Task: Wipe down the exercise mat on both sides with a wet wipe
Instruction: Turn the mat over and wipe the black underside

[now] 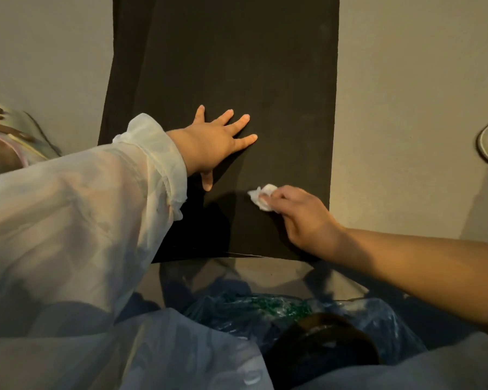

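A left hand presses flat, fingers spread, on a dark rectangular exercise mat, while the right hand pinches a crumpled white wet wipe against it.

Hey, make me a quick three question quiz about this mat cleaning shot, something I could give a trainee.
1. True or false: the left hand lies flat with fingers spread on the mat.
2. Which hand holds the wipe? A) left B) right C) neither
3. Fill in: the wipe is near the mat's ____ edge, the one closest to the person.

Key: 1 true. 2 B, the right hand pinches it. 3 near.
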`<state>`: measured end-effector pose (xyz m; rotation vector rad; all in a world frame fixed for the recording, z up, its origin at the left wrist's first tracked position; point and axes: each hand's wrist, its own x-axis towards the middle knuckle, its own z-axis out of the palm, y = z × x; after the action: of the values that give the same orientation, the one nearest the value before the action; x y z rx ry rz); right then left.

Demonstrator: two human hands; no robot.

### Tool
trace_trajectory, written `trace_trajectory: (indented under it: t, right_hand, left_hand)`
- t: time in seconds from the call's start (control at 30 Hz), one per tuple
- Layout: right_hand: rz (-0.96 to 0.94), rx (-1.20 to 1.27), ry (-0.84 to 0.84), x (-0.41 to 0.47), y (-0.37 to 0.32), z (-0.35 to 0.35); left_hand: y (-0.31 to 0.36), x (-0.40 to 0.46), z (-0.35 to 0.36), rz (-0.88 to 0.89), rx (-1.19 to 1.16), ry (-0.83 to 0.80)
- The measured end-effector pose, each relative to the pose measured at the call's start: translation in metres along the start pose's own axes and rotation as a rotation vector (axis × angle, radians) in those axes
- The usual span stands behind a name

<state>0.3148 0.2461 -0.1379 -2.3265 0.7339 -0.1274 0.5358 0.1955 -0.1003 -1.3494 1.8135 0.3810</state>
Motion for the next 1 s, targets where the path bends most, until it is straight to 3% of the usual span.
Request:
trace_trajectory:
  t: [0.17,0.27,0.33,0.5,0.63,0.77,1.0]
  right_hand:
    - [-0.236,-0.043,-0.182,-0.034,0.0,0.002]
    - [-0.245,0.058,-0.24,-0.039,0.003,-0.004]
    - [-0.186,0.113,-0.139,-0.029,0.013,-0.015]
    - [0.19,-0.034,0.268,0.049,0.071,-0.069]
    - [0.424,-0.052,0.48,0.11,0.116,-0.106]
    - [0.497,-0.292,0.292,0.122,0.125,-0.092]
    - [0.432,-0.41,0.143,0.107,0.104,-0.068]
  left_hand:
    - [0.014,0.001,-0.008,-0.007,0.06,0.022]
    - [0.023,0.006,-0.009,-0.019,0.11,0.003]
    - [0.023,0.01,-0.009,-0.021,0.094,-0.011]
    - [0.021,0.014,-0.011,-0.023,0.066,-0.057]
    - [0.02,0.019,-0.01,-0.025,0.048,-0.097]
    - [0.02,0.024,-0.012,-0.029,0.015,-0.13]
    - [0.021,0.024,-0.012,-0.035,0.008,-0.147]
